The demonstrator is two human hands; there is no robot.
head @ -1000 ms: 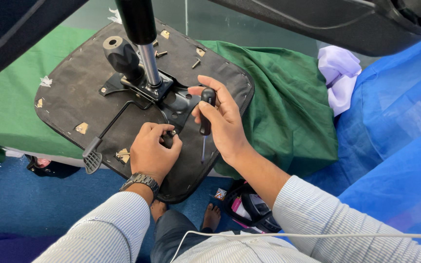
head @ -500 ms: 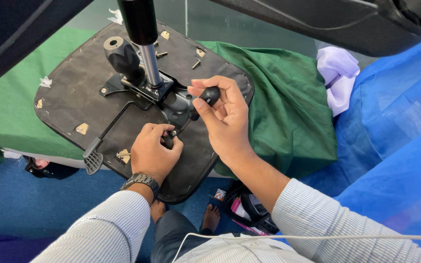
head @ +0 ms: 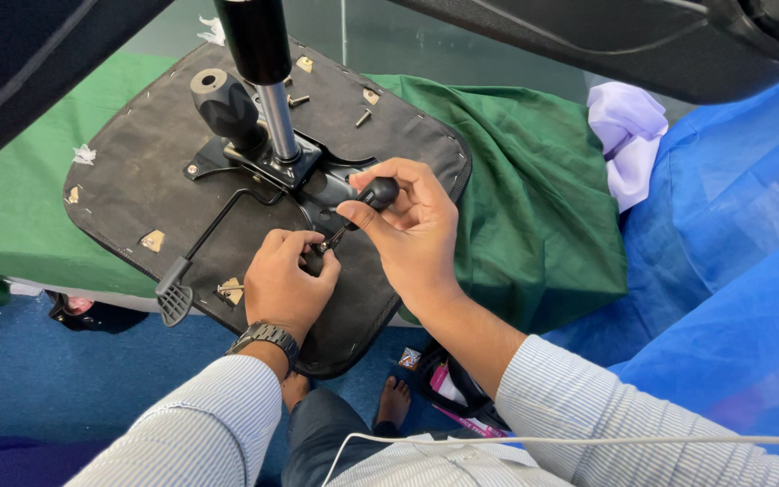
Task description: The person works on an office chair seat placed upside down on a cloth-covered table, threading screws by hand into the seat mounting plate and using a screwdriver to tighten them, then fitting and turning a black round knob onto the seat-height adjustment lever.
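At the centre of the frame, my right hand (head: 421,230) is pinching closed on a black-handled screwdriver (head: 362,206) while my left hand (head: 283,281) is curling its fingers at its tip on the upturned black chair seat (head: 137,171).

Matt black fabric seat underside (head: 137,171), glossy metal column (head: 278,122), green cloth (head: 534,207)

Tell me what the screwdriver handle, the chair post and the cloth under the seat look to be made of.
Screwdriver handle in the right hand: probably black plastic or rubber, with a smooth, faint sheen. Chair post: bare metal, since its thin lower part is silvery and reflective; the thick upper sleeve is glossy black, painted metal or plastic. Green cloth: woven fabric, matte, soft folds and creases.
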